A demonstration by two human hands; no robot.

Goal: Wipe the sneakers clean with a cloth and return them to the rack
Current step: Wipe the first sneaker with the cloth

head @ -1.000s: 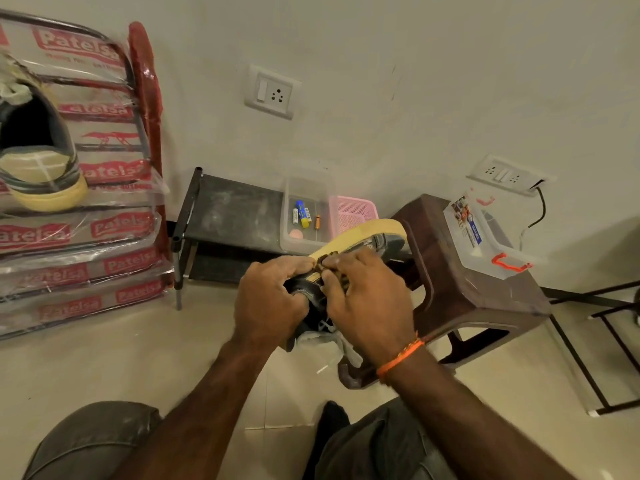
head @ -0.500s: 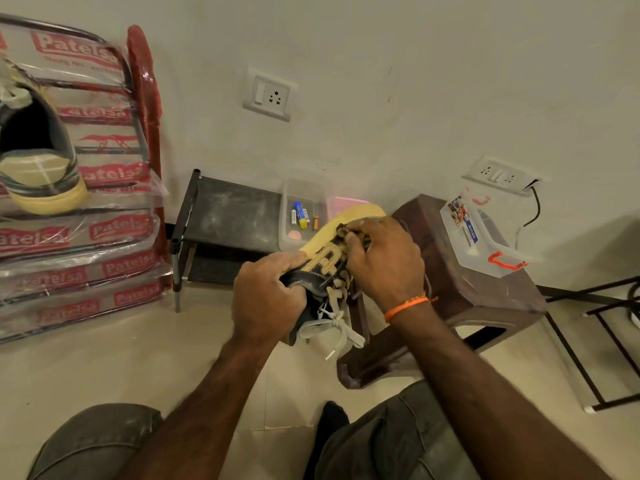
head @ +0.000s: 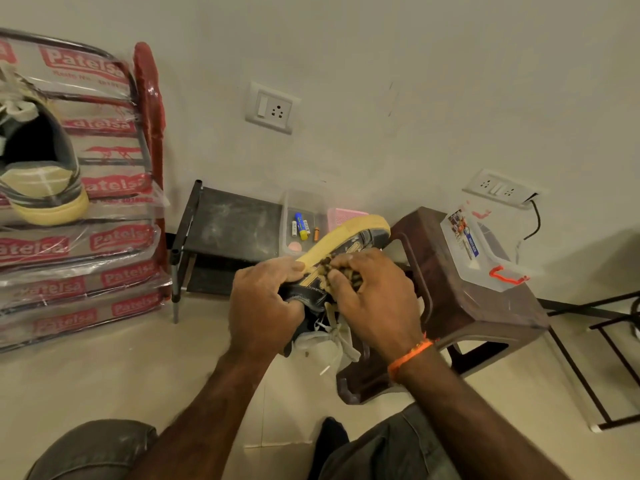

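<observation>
Sneaker (head: 349,244): black, yellow sole tilting up, held above floor beside stool (head: 485,306) | left hand (head: 266,306) gripping heel | right hand (head: 374,299) pressing cloth (head: 346,271), sliding back heelward since earlier

home rm | tiled floor (head: 104,382) | wall sockets (head: 272,108) | plastic-wrapped shoe rack (head: 104,188) | plastic stool (head: 485,306)

right hand (head: 375,299): moved back from toe toward mid-side of black yellow-soled sneaker (head: 349,244), brown patterned cloth (head: 341,271) bunched under fingers | sneaker: toe lower than half a second ago | left hand (head: 265,306): grip at heel slightly lower
</observation>
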